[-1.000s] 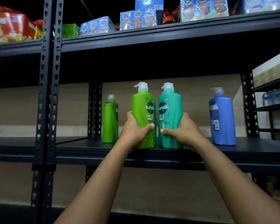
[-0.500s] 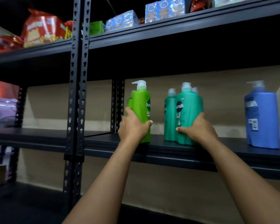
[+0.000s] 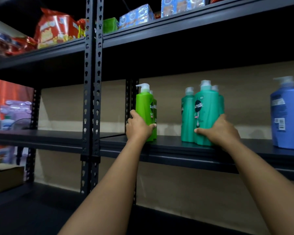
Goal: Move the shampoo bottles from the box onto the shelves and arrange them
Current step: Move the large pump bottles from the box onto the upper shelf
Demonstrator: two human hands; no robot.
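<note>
A light green pump bottle [image 3: 145,106] stands upright on the middle shelf [image 3: 176,148], close to the rear upright post, with another green bottle right behind it. My left hand [image 3: 138,128] grips its lower part. To the right, a teal pump bottle [image 3: 206,109] stands at the front of a cluster of teal bottles [image 3: 187,114]. My right hand [image 3: 219,130] wraps around its base. A blue pump bottle [image 3: 287,116] stands alone at the far right of the same shelf.
The top shelf [image 3: 159,33] carries red snack bags [image 3: 56,28] and blue and green cartons [image 3: 136,15]. A double black upright post [image 3: 92,99] splits the rack just left of my left hand. A cardboard box [image 3: 5,178] sits low at the left.
The green and teal bottles were side by side. My left hand has slid the green one left toward the post; my right hand keeps the teal one against the other teal bottles. My view turned left.
</note>
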